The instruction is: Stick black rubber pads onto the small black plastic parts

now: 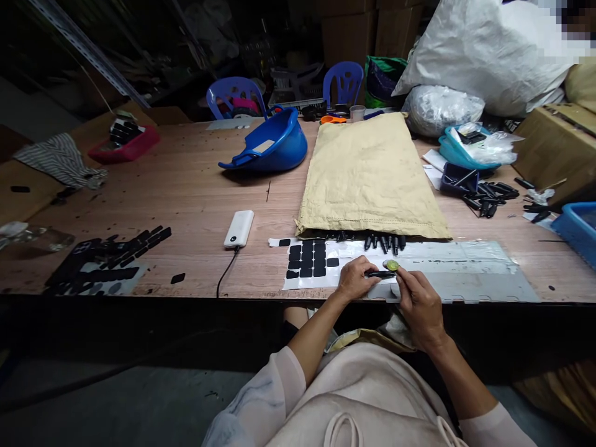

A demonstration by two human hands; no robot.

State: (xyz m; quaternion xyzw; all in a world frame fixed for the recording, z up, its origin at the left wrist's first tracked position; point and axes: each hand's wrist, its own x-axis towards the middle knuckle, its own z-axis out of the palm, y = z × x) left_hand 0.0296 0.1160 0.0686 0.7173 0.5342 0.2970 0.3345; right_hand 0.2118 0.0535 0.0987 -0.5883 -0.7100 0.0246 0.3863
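My left hand (356,278) grips a slim black part (379,273) at the near table edge. My right hand (419,304) meets it from the right, pinching a small round yellow-green piece (392,266) against the part's end. Both hands rest over a white backing sheet (442,270) that carries several black sticker pads (307,259) at its left end. A row of several more black parts (384,242) lies just beyond my hands, at the front edge of a tan woven sack (367,177).
A white power bank (239,228) with cable lies left of the sheet. A blue helmet (270,146), a red tray (125,143), black strips (107,257), a teal tray (459,152), loose black pieces (488,192), a blue bin (580,226) and cardboard boxes (554,149) surround the table.
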